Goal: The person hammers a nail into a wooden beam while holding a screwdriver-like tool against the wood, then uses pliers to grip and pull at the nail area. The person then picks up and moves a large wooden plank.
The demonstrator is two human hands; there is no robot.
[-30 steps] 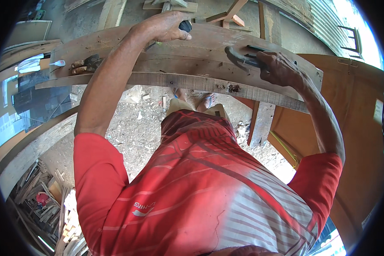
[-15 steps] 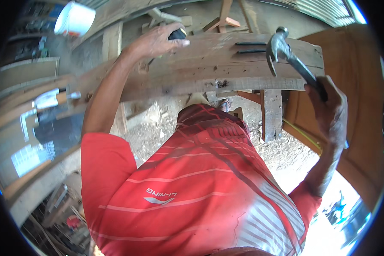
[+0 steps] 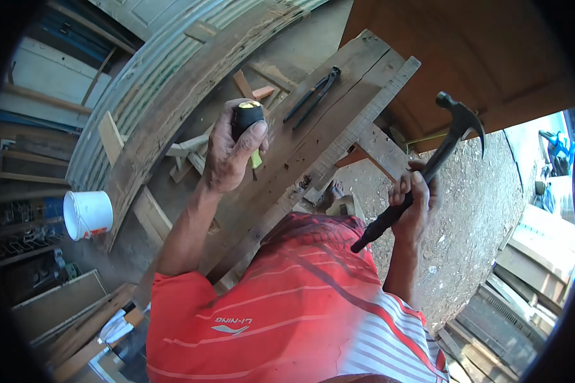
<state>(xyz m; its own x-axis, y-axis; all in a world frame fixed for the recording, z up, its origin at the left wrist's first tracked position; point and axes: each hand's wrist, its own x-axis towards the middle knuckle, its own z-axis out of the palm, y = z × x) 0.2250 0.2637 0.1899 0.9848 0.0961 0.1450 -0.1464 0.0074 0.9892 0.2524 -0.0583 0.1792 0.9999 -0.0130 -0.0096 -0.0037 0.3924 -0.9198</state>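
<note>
Plank bench (image 3: 338,121) | left hand (image 3: 227,153) clamped on chisel (image 3: 248,124) | right hand (image 3: 414,201) gripping raised hammer (image 3: 437,159)

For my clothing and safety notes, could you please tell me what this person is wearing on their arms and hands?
Both hands are bare: no gloves on the left hand or the right hand, and no watch or rings that I can make out. The forearms are uncovered. The red shirt has short sleeves ending near the elbows, with thin white stripes across it.

One head-worn fisheye view looks steeply down, close over the person's red shirt (image 3: 287,306), apparently tilted; edges curve.
</note>
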